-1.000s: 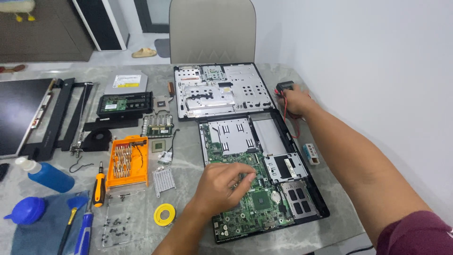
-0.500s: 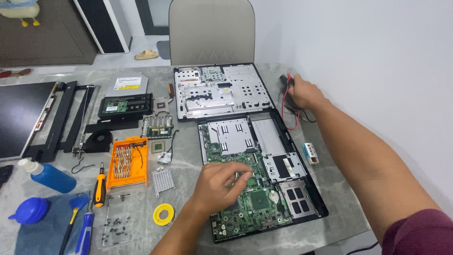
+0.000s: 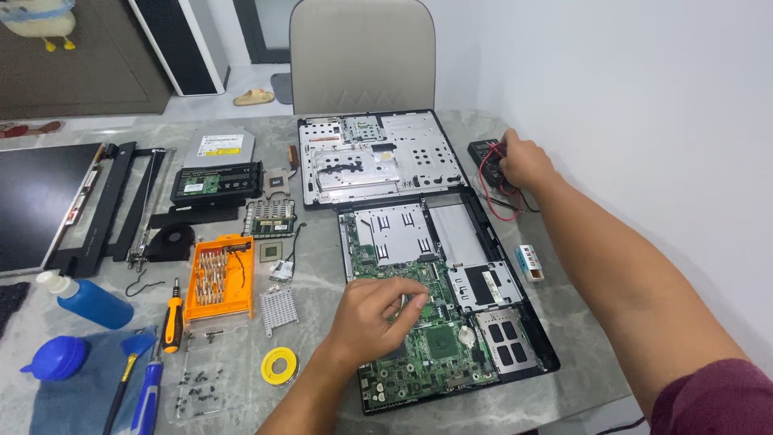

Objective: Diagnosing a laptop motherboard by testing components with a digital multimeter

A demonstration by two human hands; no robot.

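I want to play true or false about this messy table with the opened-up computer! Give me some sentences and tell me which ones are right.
1. The left hand rests on the green circuit board. True.
2. The right hand holds the orange screwdriver. False: it is on the black meter with red wires, and the screwdriver lies on the table.
3. The orange bit case is open. True.
4. The yellow tape roll sits on the circuit board. False: it lies on the table, left of the board.
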